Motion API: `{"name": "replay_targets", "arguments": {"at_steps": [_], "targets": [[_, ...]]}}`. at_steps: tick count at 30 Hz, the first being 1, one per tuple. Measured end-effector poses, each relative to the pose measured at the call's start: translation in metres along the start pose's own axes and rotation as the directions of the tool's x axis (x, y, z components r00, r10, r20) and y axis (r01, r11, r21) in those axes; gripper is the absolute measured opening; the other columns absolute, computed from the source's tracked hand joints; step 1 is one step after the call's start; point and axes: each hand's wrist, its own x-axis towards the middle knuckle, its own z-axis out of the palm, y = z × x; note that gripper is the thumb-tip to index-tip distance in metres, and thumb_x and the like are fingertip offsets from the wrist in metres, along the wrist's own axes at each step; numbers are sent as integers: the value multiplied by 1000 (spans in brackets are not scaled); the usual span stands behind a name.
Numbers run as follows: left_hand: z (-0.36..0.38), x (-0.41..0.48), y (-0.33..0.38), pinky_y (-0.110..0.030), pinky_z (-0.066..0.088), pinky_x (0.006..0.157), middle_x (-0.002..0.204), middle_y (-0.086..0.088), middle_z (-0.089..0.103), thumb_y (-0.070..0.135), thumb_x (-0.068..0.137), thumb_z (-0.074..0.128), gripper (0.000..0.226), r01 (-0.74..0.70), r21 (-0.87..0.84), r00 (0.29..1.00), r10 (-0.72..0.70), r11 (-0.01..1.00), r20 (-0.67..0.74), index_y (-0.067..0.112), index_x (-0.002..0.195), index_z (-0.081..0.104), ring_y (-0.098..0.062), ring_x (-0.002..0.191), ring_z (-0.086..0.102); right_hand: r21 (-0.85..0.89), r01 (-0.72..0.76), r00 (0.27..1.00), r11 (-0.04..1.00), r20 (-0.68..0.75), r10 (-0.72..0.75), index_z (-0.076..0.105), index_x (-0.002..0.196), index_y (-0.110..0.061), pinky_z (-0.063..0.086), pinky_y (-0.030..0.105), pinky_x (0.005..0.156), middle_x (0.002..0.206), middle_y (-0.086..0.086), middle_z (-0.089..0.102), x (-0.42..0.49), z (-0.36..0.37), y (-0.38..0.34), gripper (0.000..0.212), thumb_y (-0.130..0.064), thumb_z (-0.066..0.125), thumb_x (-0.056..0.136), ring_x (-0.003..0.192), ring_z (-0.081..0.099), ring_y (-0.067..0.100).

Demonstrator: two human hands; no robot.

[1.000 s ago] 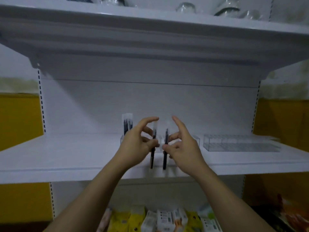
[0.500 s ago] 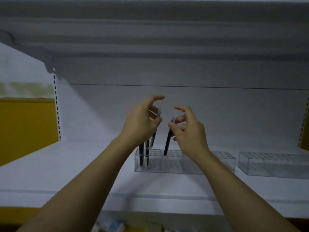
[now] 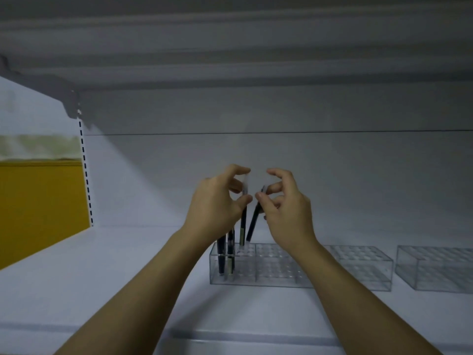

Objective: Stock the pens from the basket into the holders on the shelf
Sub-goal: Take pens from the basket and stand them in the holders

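A clear plastic pen holder with a grid of holes stands on the white shelf. Two dark pens stand in its left end. My left hand pinches the top of a dark pen whose tip reaches the holder's top at the left. My right hand pinches another dark pen, tilted, its tip just above the holes beside the first. The basket is out of view.
A second clear holder adjoins the first on the right, and a third sits further right. The upper shelf's underside hangs low overhead. A yellow wall lies to the left.
The view has closed in on the shelf and holders. Both hands have carried their pens down and toward the left end of the holder, next to the two standing pens.
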Motion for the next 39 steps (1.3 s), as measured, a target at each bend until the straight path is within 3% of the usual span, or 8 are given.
{"name": "replay_targets", "arguments": {"at_steps": [4, 9, 13, 17, 20, 32, 39], "targets": [[0, 2, -1, -7, 41, 67, 92, 13, 67, 25, 80, 77, 47, 4, -33, 1000, -5, 999, -25, 29, 122, 56, 0, 80, 61, -47, 8, 999, 999, 36, -6, 47, 126, -35, 45, 9, 57, 86, -18, 56, 1, -2, 1, 41, -24, 65, 91, 65, 62, 2], [8, 1, -1, -9, 43, 69, 92, 8, 70, 23, 82, 75, 47, 26, -42, 999, -27, 999, -17, 29, 124, 54, -5, 83, 65, -197, 17, 960, 980, 276, 38, 46, 127, -37, 56, 32, 75, 98, -14, 57, -11, -2, 5, 43, -20, 64, 91, 79, 61, 8], [8, 8, -2, -19, 47, 72, 93, 6, 71, 26, 81, 76, 47, 17, 25, 1000, -17, 1000, 7, 27, 123, 53, -9, 83, 66, -296, 36, 923, 955, 375, 82, 27, 135, -50, 54, 30, 75, 102, -9, 57, -22, -5, 5, 59, -20, 58, 95, 84, 59, 10], [12, 8, 1, -29, 53, 79, 93, 3, 71, 25, 83, 74, 47, 2, 37, 1000, -2, 999, 2, 25, 124, 52, -13, 83, 68, -410, 69, 888, 909, 441, 131, 5, 148, -42, 56, 41, 70, 84, 2, 64, -26, -7, -1, 74, -13, 49, 96, 72, 61, 20], [13, 8, 0, -34, 56, 80, 94, 1, 72, 23, 83, 74, 47, 10, 42, 1000, -10, 999, -4, 24, 125, 52, -14, 82, 68, -418, 35, 873, 908, 455, 176, -2, 148, -44, 55, 44, 67, 76, 8, 64, -29, -8, -5, 78, -13, 48, 96, 67, 60, 24], [5, 7, -2, -27, 51, 74, 95, 1, 71, 22, 84, 73, 45, 78, 31, 997, -78, 996, 2, 23, 124, 52, -12, 78, 65, -470, 8, 854, 882, 462, 238, -6, 150, -41, 57, 43, 78, 89, 7, 69, -35, -11, -17, 96, 0, 54, 87, 78, 65, 24], [10, 3, -3, -38, 56, 80, 95, 2, 71, 23, 81, 75, 45, 95, 134, 994, -102, 986, 47, 23, 121, 53, -17, 82, 66, -521, 22, 842, 853, 470, 265, -10, 151, -39, 56, 43, 79, 95, 9, 67, -33, -9, -22, 97, -1, 53, 87, 80, 62, 25]]}}
